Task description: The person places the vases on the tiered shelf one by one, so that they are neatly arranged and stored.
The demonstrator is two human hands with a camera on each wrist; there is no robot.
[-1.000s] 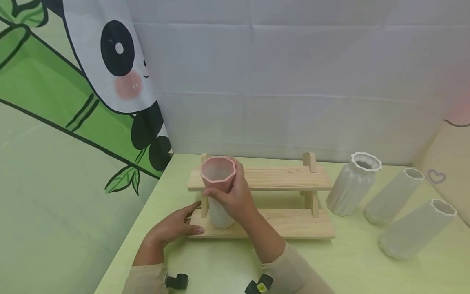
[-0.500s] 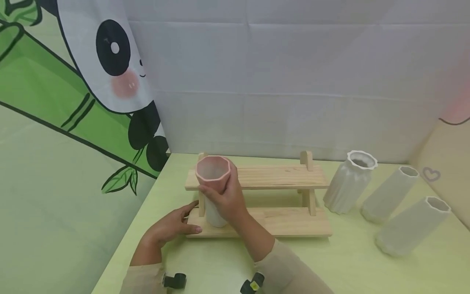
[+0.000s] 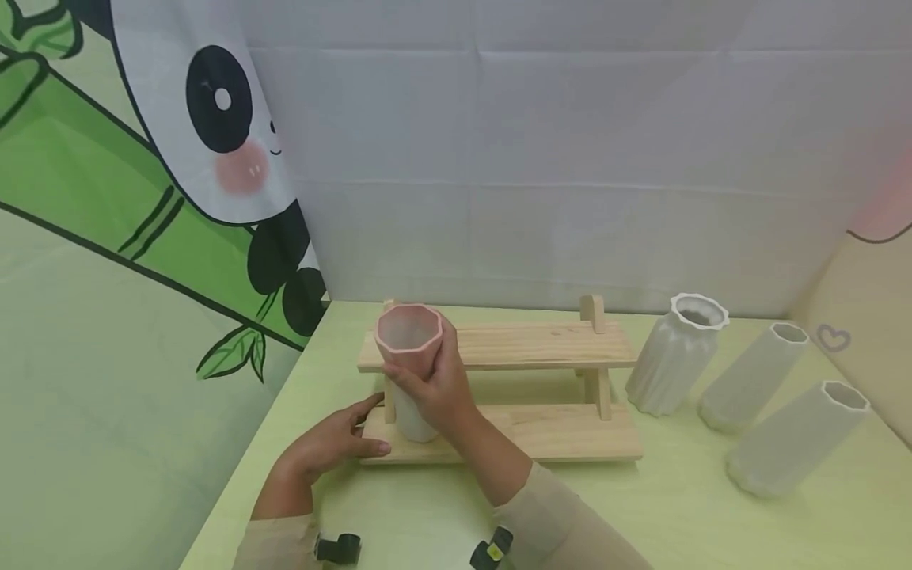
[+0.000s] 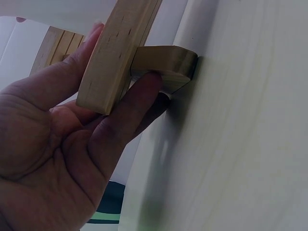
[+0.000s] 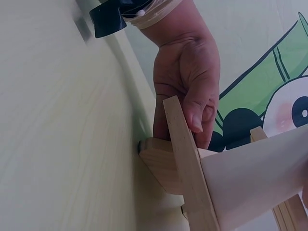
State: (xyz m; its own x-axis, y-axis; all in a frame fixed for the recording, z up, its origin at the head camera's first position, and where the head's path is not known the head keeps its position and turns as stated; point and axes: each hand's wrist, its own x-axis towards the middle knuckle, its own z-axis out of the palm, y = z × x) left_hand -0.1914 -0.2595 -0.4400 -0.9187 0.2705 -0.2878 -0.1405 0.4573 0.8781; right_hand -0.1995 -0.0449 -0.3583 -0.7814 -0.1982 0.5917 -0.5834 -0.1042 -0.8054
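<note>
A vase with a pink top and white lower part [image 3: 410, 360] stands near the left end of the lower board of a two-tier wooden shelf [image 3: 549, 431]. My right hand [image 3: 443, 388] grips its upper part from the right, thumb across the front. My left hand [image 3: 331, 442] holds the left end of the lower board. In the left wrist view, that board [image 4: 118, 53] lies between the thumb and fingers of my left hand [image 4: 57, 134], with a finger touching the wooden foot. The right wrist view shows the vase's white base [image 5: 255, 173] on the board.
Right of the shelf, a ribbed white vase [image 3: 670, 364] and two smoother pale vases, one farther back [image 3: 751, 380] and one nearer [image 3: 794, 443], are on the pale green table [image 3: 684, 522]. A white cloth backdrop [image 3: 556, 174] hangs behind; a panda print covers the left side.
My right hand has shifted the vase slightly left along the lower board. My left hand keeps its hold on the board's end. The head view has moved a little.
</note>
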